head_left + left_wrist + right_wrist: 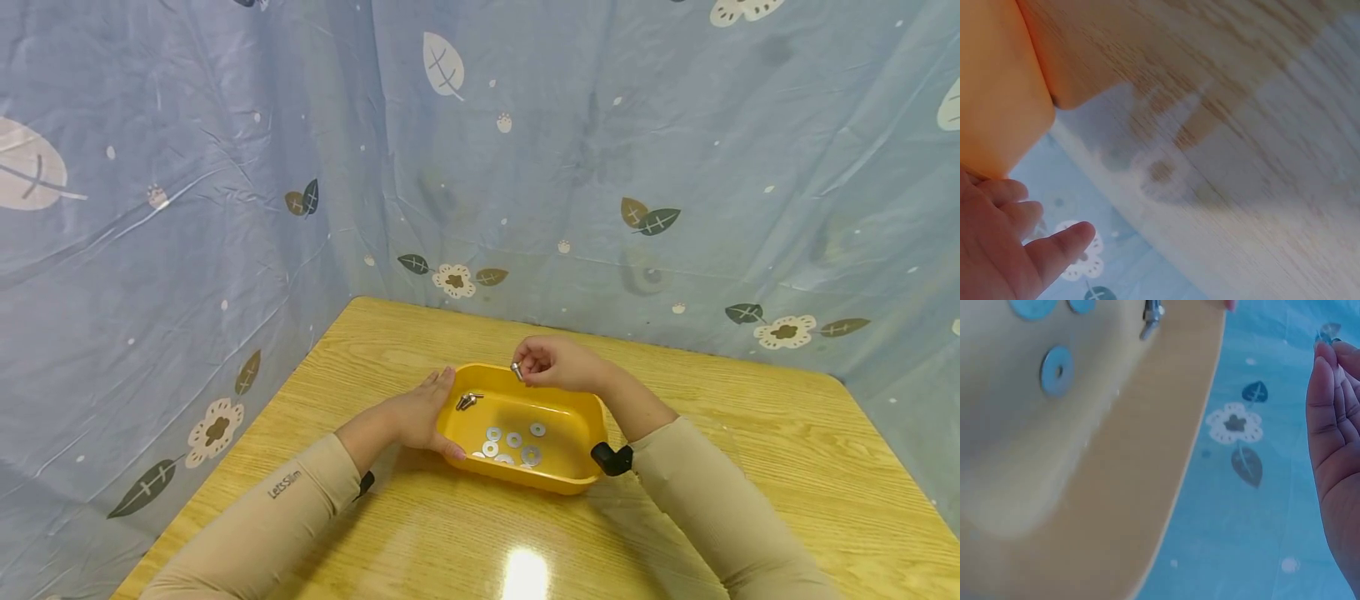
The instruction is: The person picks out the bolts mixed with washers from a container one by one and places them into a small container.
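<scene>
A yellow tray [517, 479] lies on the wooden table, with several flat washers [513, 439] on its floor and a few bolts [468, 402] at its left end. My left hand [422, 414] rests against the tray's left end, fingers spread, thumb on the near rim; the left wrist view shows this hand [1010, 244] beside the tray's wall [997, 81]. Above the far rim my right hand [558, 363] pinches a small metal bolt [517, 371] between thumb and fingertips. In the right wrist view, the hand [1338, 437] is at the right edge, beyond the tray's rim [1172, 494].
Wood-grain table [750, 433] surrounds the tray. A blue curtain [562, 167] with leaves and flowers hangs behind the table and along its left side. Black wrist mounts are on both arms, the right one [611, 458] close to the tray's right end.
</scene>
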A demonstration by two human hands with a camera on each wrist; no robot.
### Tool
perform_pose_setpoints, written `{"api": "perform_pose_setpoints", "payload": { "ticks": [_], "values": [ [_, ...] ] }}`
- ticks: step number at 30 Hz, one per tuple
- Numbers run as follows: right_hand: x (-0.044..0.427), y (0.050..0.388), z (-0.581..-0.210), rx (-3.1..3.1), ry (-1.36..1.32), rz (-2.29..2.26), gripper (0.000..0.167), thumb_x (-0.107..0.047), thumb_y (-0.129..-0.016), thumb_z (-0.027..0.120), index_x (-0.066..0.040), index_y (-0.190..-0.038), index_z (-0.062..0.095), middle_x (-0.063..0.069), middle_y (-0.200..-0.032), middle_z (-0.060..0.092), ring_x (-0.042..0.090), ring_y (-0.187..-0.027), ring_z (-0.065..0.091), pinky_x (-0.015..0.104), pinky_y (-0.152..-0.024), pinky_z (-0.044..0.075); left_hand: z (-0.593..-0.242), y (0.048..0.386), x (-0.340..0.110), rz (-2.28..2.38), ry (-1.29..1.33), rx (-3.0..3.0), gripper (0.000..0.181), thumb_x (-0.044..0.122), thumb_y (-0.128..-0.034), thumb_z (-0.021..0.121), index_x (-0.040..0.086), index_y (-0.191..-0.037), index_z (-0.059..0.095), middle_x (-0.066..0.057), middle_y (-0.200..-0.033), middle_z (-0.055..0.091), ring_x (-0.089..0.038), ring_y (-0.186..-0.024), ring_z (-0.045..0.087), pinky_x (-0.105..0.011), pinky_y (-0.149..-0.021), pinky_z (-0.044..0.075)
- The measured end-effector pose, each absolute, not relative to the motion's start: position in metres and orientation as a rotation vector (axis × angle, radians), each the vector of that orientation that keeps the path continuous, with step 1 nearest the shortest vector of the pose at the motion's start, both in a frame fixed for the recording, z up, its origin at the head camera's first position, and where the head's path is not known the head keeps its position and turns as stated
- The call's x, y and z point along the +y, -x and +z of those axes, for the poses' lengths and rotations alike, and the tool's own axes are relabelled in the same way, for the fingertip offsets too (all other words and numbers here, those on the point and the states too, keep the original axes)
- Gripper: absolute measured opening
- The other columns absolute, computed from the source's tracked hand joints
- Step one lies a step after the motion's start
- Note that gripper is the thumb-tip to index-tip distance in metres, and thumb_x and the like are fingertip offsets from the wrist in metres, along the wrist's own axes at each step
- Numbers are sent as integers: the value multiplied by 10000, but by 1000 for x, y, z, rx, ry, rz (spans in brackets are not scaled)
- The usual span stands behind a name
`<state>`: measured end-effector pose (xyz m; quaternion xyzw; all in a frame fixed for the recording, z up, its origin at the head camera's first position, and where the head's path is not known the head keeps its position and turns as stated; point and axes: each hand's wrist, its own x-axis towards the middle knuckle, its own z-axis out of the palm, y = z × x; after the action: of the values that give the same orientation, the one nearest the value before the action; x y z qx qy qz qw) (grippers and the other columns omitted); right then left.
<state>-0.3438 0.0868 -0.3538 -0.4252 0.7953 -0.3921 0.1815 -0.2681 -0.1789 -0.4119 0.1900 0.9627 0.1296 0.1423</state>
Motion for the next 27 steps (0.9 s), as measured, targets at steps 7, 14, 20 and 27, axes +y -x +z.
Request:
{"api": "perform_pose_setpoints", "payload": {
  "ticks": [7, 14, 20, 27],
  "values": [
    [123, 340, -348, 2259, 1141, -1141, 181, -54, -868, 613, 17, -1024, 554, 143, -856, 598, 335, -798, 572, 316, -707, 510, -410, 267, -178, 355, -562, 2779, 1351, 799, -545, 569, 24, -1457, -56, -129, -1526, -40, -294, -1391, -12, -417, -1100, 158],
    [161, 337, -348, 2306, 1100, -1161, 186, -69, -874, 609, 4, -1034, 549, 112, -834, 579, 262, -735, 553, 308, -641, 496, -410, 267, -178, 355, -561, 2774, 1341, 782, -558, 587, 21, -1457, -52, -131, -1526, -40, -294, -1391, -13, -418, -1100, 159],
    [194, 333, -356, 2332, 1026, -1174, 196, -74, -879, 604, 22, -1034, 533, 122, -833, 563, 202, -732, 562, 304, -655, 510, -409, 266, -177, 367, -568, 2778, 1334, 767, -563, 602, 8, -1457, -32, -138, -1525, -20, -304, -1390, 1, -422, -1098, 164],
    [226, 328, -363, 2365, 995, -1184, 204, -56, -874, 603, 67, -1020, 530, 128, -827, 569, 193, -732, 579, 302, -654, 516, -408, 266, -178, 342, -582, 2785, 1316, 757, -584, 602, -2, -1454, -31, -157, -1522, -21, -325, -1388, 9, -425, -1098, 162]
  ]
}}
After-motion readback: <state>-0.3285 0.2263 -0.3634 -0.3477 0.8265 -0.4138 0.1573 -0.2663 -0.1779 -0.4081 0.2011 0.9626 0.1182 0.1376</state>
